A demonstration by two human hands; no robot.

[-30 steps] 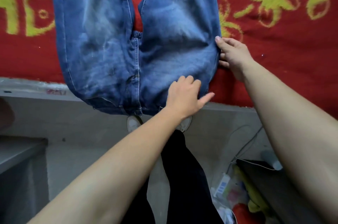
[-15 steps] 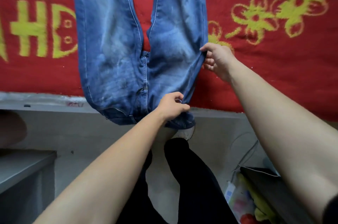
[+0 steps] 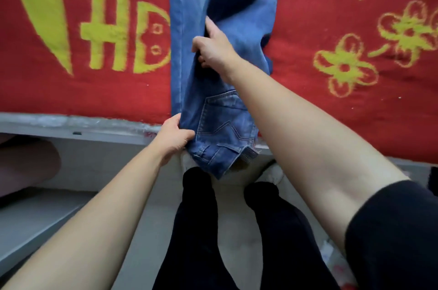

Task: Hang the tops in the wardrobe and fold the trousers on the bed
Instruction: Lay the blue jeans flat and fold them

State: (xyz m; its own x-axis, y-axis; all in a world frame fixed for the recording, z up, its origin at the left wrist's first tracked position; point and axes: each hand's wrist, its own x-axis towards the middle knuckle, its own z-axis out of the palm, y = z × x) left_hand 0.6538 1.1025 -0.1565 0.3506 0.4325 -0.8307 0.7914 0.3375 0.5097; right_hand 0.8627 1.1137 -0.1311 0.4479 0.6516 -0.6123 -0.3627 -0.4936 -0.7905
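Note:
Blue jeans [image 3: 227, 0] lie on the bed, folded lengthwise with one leg over the other. A back pocket faces up near the waistband, which hangs over the bed's near edge. My left hand [image 3: 174, 137] grips the folded left edge of the jeans at the waist. My right hand [image 3: 213, 47] holds the denim higher up at the seat, fingers curled into the fabric and one finger stretched along it. The legs run out of the top of the frame.
A red blanket [image 3: 331, 105] with yellow flowers and characters covers the bed. The grey bed frame edge [image 3: 83, 124] runs across below it. My dark trouser legs and white shoes [image 3: 272, 174] stand on the floor below. A grey ledge [image 3: 35, 218] is at lower left.
The jeans were spread flat with both legs apart. My right hand has carried the right half over onto the left, and my left hand moved left along the waistband.

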